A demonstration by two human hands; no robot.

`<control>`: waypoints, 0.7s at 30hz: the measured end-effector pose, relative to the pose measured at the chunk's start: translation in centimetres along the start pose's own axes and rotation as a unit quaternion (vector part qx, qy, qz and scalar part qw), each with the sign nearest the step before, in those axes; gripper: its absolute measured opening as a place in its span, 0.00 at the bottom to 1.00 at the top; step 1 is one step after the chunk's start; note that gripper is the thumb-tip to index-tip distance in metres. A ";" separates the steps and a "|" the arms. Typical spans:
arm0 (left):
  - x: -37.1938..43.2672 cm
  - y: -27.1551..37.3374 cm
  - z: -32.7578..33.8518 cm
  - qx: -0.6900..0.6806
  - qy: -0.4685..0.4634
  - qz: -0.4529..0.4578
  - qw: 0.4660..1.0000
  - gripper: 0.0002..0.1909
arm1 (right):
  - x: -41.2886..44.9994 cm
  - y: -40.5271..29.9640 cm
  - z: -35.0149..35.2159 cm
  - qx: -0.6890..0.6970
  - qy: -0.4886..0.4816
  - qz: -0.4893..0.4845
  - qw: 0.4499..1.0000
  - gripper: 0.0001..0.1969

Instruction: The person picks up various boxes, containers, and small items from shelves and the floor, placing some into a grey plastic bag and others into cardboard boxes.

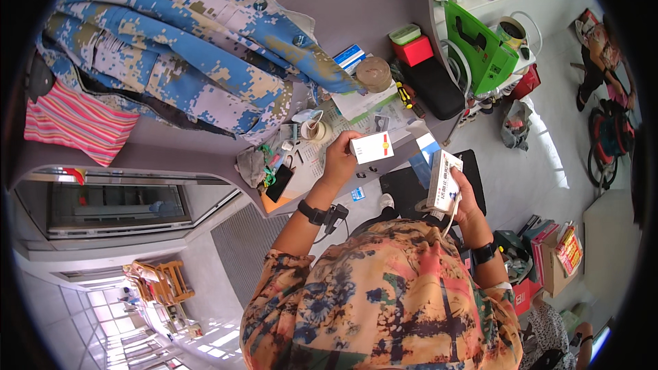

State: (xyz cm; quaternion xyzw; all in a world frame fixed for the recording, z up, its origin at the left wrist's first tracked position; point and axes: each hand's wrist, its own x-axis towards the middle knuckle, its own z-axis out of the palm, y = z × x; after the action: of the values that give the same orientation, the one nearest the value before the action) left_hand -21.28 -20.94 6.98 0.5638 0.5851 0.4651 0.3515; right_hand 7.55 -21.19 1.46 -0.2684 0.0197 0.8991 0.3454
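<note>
My left hand point(340, 160) grips a flat white card or small packet point(372, 147) with a red and yellow mark, held over the front edge of the desk point(311, 162). In my right hand point(467, 196) is a white carton point(443, 180) bearing printed writing. A blue and white carton piece with a raised flap point(425, 150) stands up beside it; whether the two are joined, I cannot tell. A pale cord point(452, 220) hangs by the right-hand fingers. Both hands are in front of my body, apart from each other.
A camouflage jacket point(169, 46) covers the desk's left side. On the desk lie a phone point(279, 183), a tape roll point(314, 131), a round tin point(373, 74), a yellow-black screwdriver point(404, 95) and a black case point(432, 85). A green bag point(478, 49) stands right; other people are nearby.
</note>
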 end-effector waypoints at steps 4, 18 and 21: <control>0.7 -1.5 -0.9 -0.019 -0.007 0.025 0.999 0.12 | -0.3 0.1 0.0 0.012 -0.008 0.006 1.000 0.19; 1.3 -1.8 -1.5 0.005 -0.010 0.047 0.999 0.12 | -0.6 -0.4 -0.1 -0.004 -0.001 -0.012 1.000 0.19; 1.4 -2.1 -1.5 0.003 -0.011 0.049 0.999 0.13 | -0.8 -0.4 0.8 -0.005 0.001 -0.014 1.000 0.19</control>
State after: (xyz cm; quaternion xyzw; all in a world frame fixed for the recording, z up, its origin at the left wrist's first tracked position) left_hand -23.53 -19.67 5.61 0.5980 0.5543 0.4732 0.3333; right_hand 7.92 -21.24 2.61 -0.2717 0.0120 0.8939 0.3564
